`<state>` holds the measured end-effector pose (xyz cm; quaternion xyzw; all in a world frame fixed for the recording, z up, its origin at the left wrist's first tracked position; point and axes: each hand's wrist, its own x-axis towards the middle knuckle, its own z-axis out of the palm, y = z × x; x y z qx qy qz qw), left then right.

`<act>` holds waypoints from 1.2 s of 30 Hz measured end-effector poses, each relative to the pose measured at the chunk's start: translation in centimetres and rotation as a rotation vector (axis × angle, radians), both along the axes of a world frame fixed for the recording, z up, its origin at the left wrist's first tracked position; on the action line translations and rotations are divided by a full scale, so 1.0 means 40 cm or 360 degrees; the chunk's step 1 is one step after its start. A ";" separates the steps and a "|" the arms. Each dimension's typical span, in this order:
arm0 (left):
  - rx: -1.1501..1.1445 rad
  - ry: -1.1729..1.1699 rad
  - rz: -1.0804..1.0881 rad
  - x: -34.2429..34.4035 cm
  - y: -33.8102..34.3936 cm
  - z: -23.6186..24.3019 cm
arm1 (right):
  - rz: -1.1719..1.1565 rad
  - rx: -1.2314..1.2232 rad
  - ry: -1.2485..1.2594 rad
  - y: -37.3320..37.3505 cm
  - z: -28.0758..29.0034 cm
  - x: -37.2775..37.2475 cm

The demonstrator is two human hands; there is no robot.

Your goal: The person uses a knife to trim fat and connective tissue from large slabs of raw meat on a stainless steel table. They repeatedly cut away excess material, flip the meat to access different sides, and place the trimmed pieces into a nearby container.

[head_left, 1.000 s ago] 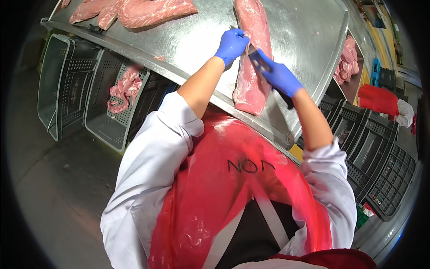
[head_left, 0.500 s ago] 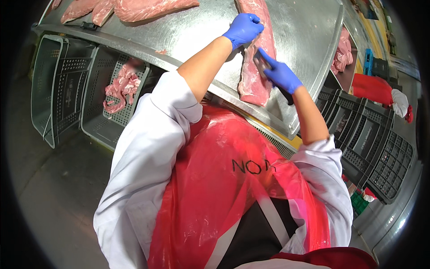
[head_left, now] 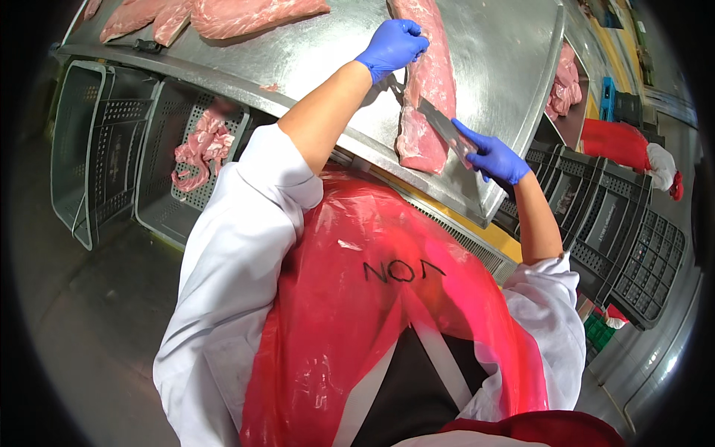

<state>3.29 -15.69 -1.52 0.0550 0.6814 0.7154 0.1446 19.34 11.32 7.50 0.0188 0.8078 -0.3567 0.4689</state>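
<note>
A long pale-pink pork loin [head_left: 428, 74] lies lengthwise on the metal table, its near end close to the front edge. My left hand [head_left: 393, 51], in a blue glove, is closed, the fingers pinching at the loin's left edge; exactly what they grip is partly hidden. A thin loose strip hangs beside that edge below it. In my blue-gloved right hand [head_left: 495, 158] is a knife [head_left: 441, 125], held by its handle. The blade points up and left across the loin's lower part.
More large meat pieces [head_left: 246, 16] rest at the table's far left, near a dark-handled tool [head_left: 147, 46]. Below the left edge, a grey crate [head_left: 153, 201] holds meat trimmings [head_left: 201, 153]. Right of the table are a meat-filled bin [head_left: 564, 86], dark crates [head_left: 596, 201] and a person's red garment [head_left: 614, 144].
My right hand and the knife have drawn back toward me and to the right, so the blade now shows clearly. My left hand has shifted slightly left, still pinching at the loin's edge.
</note>
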 end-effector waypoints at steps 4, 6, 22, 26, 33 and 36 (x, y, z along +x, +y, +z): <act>0.0067 0.0061 -0.0092 0.013 0.028 0.030 | 0.0066 0.0116 0.0233 -0.105 -0.038 -0.086; 0.0082 0.0093 -0.0119 0.024 0.043 0.054 | 0.0001 0.0031 0.0346 -0.145 -0.105 -0.120; 0.0032 0.0149 0.0012 0.004 -0.076 0.117 | 0.0099 0.0111 0.0114 -0.048 0.026 0.109; 0.0143 0.0216 -0.0023 0.006 -0.074 0.137 | 0.0103 0.0218 0.0228 -0.095 -0.004 0.095; 0.0079 0.0232 0.0040 -0.029 -0.265 0.036 | 0.0168 0.0410 0.0486 -0.097 0.020 0.396; 0.0179 -0.0085 0.0169 -0.072 -0.492 -0.161 | -0.0069 0.0283 0.0156 -0.084 0.178 0.468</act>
